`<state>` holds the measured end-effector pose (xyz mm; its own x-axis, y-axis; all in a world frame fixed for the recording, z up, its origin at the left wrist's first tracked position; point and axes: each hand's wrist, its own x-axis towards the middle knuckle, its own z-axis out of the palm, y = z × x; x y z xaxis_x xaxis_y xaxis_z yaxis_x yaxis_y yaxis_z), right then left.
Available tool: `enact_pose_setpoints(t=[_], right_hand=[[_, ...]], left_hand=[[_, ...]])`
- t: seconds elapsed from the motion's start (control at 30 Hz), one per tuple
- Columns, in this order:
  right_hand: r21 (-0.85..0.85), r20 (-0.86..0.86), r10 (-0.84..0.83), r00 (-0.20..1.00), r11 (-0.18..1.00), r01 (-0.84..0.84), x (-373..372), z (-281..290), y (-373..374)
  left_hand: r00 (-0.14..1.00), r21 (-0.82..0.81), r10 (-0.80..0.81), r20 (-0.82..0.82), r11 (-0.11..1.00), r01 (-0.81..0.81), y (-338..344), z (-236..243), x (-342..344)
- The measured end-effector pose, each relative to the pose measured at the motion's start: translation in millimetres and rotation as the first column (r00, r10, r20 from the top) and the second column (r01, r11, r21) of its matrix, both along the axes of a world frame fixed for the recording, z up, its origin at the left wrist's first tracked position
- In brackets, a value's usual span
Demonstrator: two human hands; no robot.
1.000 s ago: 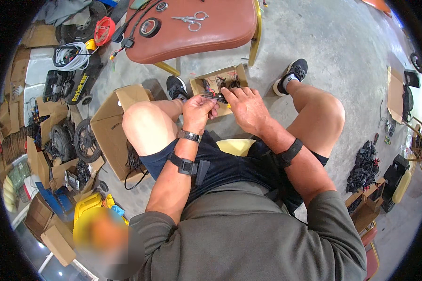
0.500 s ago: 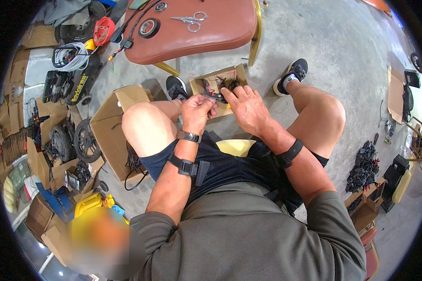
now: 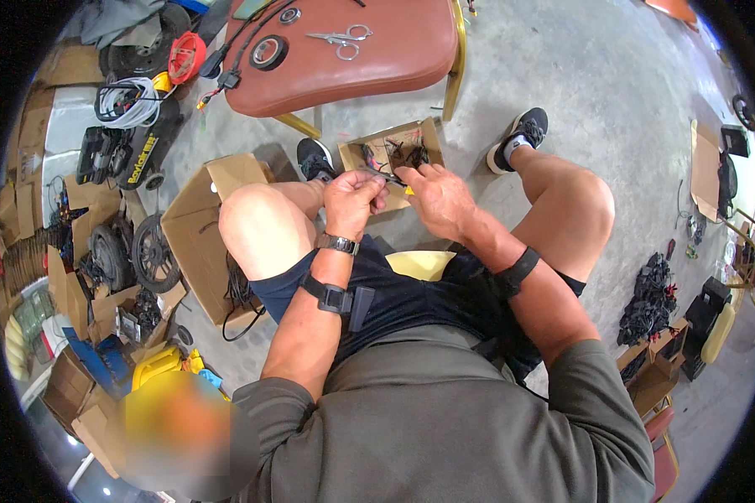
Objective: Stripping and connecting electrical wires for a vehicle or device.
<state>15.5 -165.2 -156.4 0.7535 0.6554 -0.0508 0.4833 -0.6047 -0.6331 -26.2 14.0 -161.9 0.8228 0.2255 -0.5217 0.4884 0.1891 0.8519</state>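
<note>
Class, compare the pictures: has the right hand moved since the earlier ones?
Yes: judged against the small open cardboard box, the right hand has drawn back slightly, toward the picture's lower edge.

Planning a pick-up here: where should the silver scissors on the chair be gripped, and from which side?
Probably by the handle loops, from the right: the scissors lie flat on the seat, loops rightward, blades leftward, toward the black roll's side.

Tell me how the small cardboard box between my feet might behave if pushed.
The box looks shallow, so it will probably slide, not tip; its thin cardboard walls may flex. The wires inside look loose and could shift.
</note>
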Motion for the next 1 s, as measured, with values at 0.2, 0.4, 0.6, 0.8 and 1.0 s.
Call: enact_pose_setpoints(t=[0.2, 0.4, 0.6, 0.8, 1.0], right_hand=[[-0.068, -0.127, -0.003, 0.992, 0.998, -0.006, 5, 3, 3], [-0.245, 0.091, 0.062, 0.994, 0.969, -0.037, 4, -16, 6], [-0.355, -0.14, 0.108, 0.984, 0.922, -0.152, -7, -30, 9], [-0.271, -0.118, 0.07, 0.991, 0.958, -0.1, -10, -40, 7], [-0.188, -0.166, -0.019, 0.986, 0.982, -0.013, -1, -40, 1]], left_hand=[[0.999, 0.049, -0.006, -0.048, 0.999, 0.009, 0, -2, 6], [0.996, 0.044, -0.027, -0.084, 0.999, 0.031, 8, -15, 1], [0.991, 0.034, -0.057, -0.124, 0.998, 0.061, 6, -20, -4], [0.986, 0.003, -0.041, -0.162, 0.999, 0.042, 5, -39, -2], [0.985, -0.048, -0.023, -0.17, 0.999, 0.015, -4, -27, 8]])
